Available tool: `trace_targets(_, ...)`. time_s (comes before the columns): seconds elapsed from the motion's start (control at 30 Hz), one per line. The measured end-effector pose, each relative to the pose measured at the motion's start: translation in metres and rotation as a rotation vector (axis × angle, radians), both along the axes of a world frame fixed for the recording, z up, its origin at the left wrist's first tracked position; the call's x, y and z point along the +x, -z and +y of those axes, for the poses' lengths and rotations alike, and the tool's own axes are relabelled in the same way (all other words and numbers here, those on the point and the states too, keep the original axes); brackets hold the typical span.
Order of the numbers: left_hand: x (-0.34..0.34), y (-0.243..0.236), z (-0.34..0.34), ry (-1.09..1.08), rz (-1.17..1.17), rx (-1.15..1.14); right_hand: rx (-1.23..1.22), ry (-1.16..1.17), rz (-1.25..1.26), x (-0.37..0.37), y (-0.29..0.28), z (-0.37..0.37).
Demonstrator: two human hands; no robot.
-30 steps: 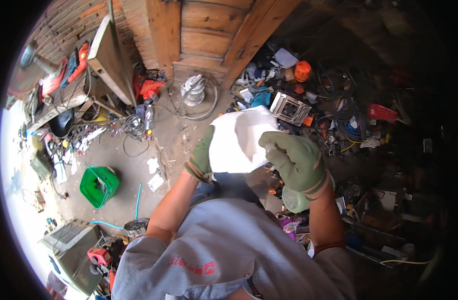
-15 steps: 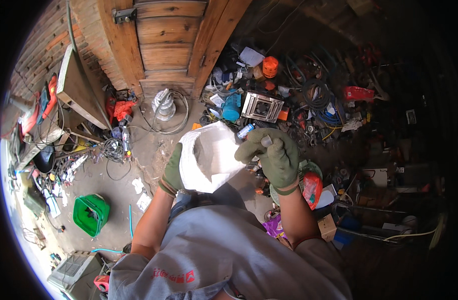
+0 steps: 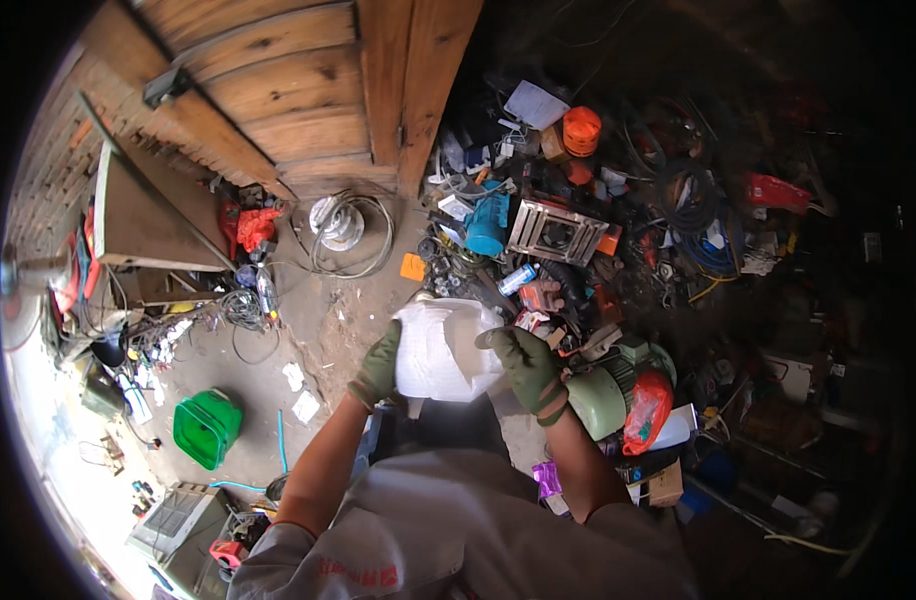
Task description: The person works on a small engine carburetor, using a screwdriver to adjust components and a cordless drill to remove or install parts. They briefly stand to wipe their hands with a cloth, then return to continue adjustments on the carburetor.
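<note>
A white bag (image 3: pixel 430 352), soft and thin-walled with creased sides, is held in front of my body. My left hand (image 3: pixel 378 367), in a green work glove, grips its left side, with the fingers partly hidden behind it. My right hand (image 3: pixel 526 368), gloved the same way, is closed at the bag's upper right edge with its fingers bent against it. Whether a small piece is also pinched in the right fingers cannot be seen.
A green bucket (image 3: pixel 207 428) stands on the floor at left. A coil of cable (image 3: pixel 350 232) lies by the wooden door (image 3: pixel 278 90). On the right are a green electric motor (image 3: pixel 600 398), a red plastic bag (image 3: pixel 648 412), a metal frame (image 3: pixel 556 232) and heaped tools and parts.
My right hand has come down from above the bag to its right edge; the small pale piece seen in its fingers no longer shows. The bag sits lower and its opening shows less.
</note>
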State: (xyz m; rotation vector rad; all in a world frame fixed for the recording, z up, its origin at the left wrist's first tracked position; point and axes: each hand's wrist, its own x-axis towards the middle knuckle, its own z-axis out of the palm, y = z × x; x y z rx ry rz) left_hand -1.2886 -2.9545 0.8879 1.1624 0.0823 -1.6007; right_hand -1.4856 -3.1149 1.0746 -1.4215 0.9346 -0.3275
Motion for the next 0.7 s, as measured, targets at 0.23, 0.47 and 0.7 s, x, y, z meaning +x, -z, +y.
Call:
trace_targets(0.23,-0.006,0.062,-0.028,-0.075,-0.215,0.399,-0.09,0.217,0.101,0.01,0.205,-0.152)
trace_targets(0.47,-0.017,0.087,0.064,-0.074,-0.273,0.626,-0.224,0.442,0.195,0.023,0.354,-0.35)
trace_targets(0.7,-0.016,-0.006,-0.017,-0.036,-0.719,0.44,0.103,0.129,-0.445,0.054,0.242,-0.318)
